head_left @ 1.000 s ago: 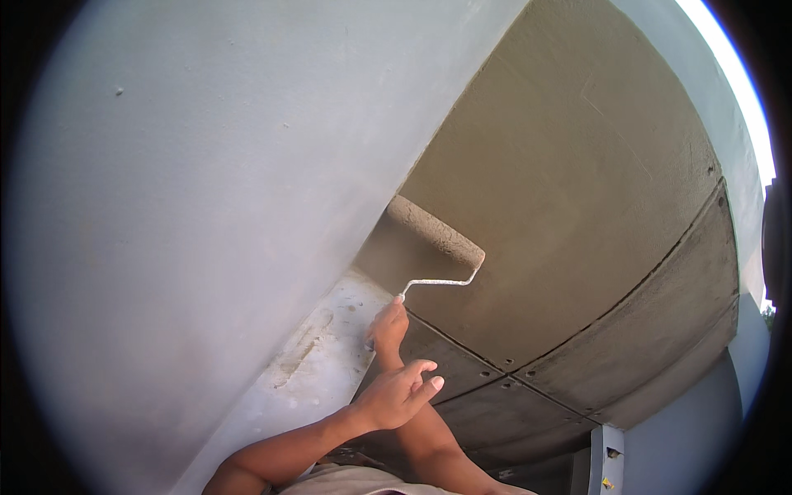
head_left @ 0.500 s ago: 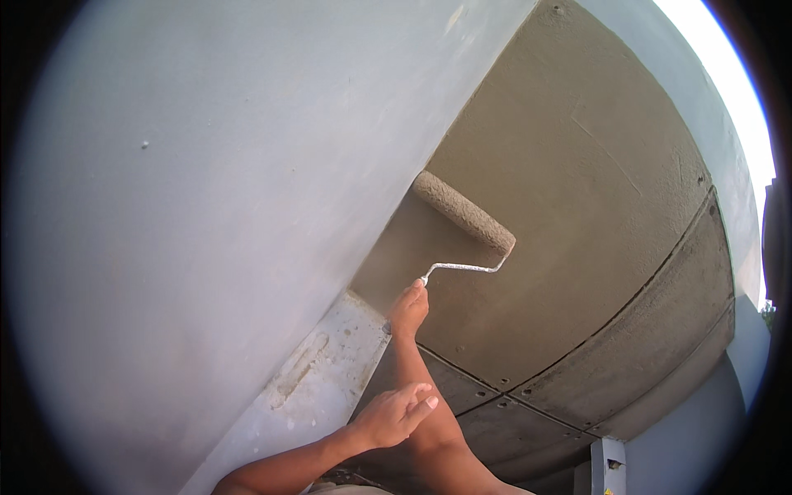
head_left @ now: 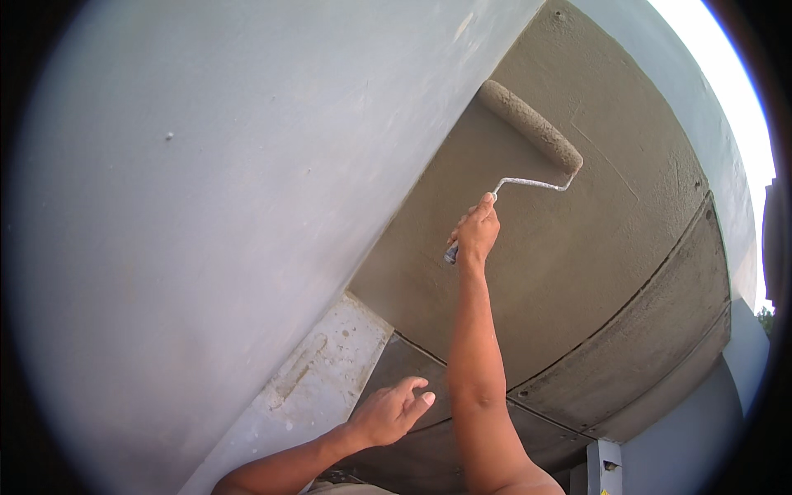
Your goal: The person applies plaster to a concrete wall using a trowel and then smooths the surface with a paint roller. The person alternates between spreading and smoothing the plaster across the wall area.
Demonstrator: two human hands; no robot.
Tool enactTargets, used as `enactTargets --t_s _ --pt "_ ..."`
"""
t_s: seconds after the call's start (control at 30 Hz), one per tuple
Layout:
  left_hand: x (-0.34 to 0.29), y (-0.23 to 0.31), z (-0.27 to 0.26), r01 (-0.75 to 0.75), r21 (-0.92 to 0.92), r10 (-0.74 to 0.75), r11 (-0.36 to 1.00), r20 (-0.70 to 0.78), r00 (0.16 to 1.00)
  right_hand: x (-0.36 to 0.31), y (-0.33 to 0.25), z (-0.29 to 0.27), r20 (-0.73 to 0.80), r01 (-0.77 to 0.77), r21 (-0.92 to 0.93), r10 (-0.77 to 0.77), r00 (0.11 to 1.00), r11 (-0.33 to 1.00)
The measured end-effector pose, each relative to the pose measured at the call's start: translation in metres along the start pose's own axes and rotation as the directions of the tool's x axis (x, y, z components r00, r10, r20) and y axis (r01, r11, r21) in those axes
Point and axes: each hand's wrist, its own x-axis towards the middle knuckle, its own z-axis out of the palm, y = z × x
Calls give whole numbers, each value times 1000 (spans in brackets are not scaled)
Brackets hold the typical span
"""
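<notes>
My right hand (head_left: 477,230) is wrapped round the handle of a paint roller (head_left: 532,126), its arm stretched far forward. The roller's long fuzzy sleeve is coated in grey-brown material and rests against the brown coated panel (head_left: 511,272), its far left end at the seam with the pale wall. A bent, splattered wire frame joins sleeve and handle. The handle's butt end shows below my fist. Lower down, my left hand (head_left: 393,412) hangs in the air, holding nothing, its thumb and fingers apart.
A smooth pale grey wall (head_left: 206,206) fills the left side. Below the coated panel lie darker panels (head_left: 635,305) with black joints and small holes. A stained pale ledge (head_left: 322,355) runs beside my left hand. A white metal post (head_left: 606,466) stands at lower right.
My right hand has pushed the roller up and to the right along the wall seam, straightening the arm. My left hand has barely moved.
</notes>
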Motion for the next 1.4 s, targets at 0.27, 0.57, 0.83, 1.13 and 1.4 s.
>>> enactTargets --t_s 0.27,0.57,0.83,1.13,1.4 --pt "0 9 -3 -16 0 16 1000 53 998 7 -51 -2 32 -47 76 45 998 996" --pt "-5 6 5 -120 2 120 993 27 992 -164 97 3 85 -313 -17 314 946 949" --pt "-8 9 18 -77 -22 79 997 73 994 -288 133 3 118 -599 -130 612 782 790" --pt "-9 5 25 -103 -13 104 995 91 990 -324 126 -11 278 -912 -100 891 358 398" --pt "-8 0 23 -63 -40 68 997 128 989 -329 133 -17 277 -937 57 896 346 344"
